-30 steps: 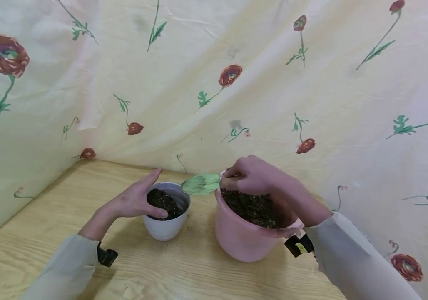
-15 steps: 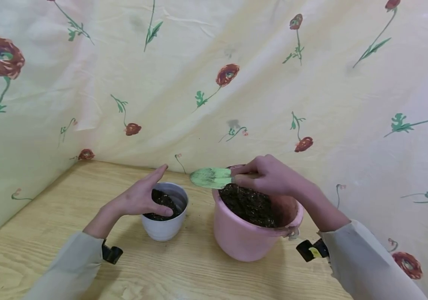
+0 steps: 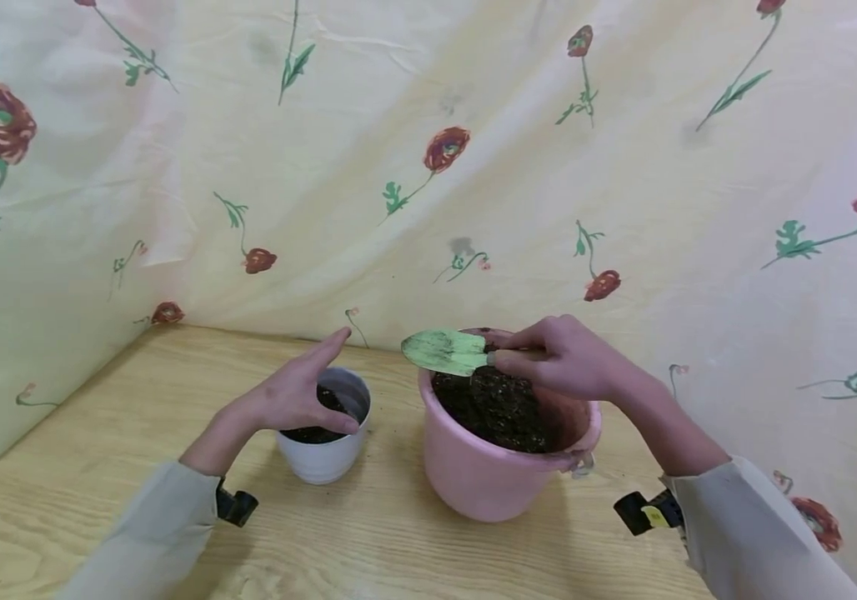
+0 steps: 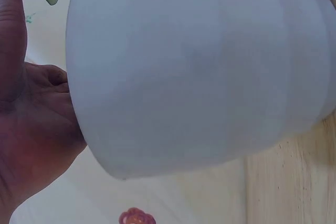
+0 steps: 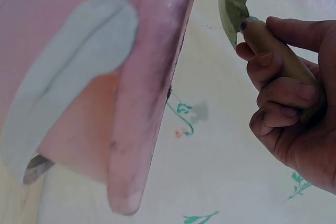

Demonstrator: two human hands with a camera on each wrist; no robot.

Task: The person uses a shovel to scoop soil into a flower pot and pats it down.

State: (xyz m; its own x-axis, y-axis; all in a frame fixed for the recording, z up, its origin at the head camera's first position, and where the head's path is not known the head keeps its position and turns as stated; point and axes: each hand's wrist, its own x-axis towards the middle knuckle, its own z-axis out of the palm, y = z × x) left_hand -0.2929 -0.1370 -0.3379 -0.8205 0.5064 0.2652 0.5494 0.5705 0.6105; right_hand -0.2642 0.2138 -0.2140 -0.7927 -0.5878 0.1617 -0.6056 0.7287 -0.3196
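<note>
My right hand (image 3: 574, 358) grips a small garden trowel by its wooden handle (image 5: 283, 56), fingers wrapped round it. The trowel's green blade (image 3: 443, 352) points left above the back left rim of the pink bucket (image 3: 473, 483); dark smears of soil mark it. Dark potting soil (image 3: 507, 408) lies in the bucket. My left hand (image 3: 289, 404) spreads over the left side of a white flowerpot (image 3: 319, 462), thumb and fingers stretched apart across its mouth. Some soil (image 3: 331, 400) shows inside that pot. Up close, the pot's ribbed wall (image 4: 184, 77) fills most of the left wrist view.
Both containers stand on a light wooden table (image 3: 368, 550), the flowerpot left of the bucket. Behind them hangs a flower-printed sheet (image 3: 338, 167). A grey-white handle piece (image 5: 73, 61) hangs at the bucket's rim. Soil crumbs dot the table between the containers.
My right hand has drawn the trowel to the right, away from the flowerpot and back over the bucket. The left hand has shifted slightly right across the flowerpot, fingers still spread.
</note>
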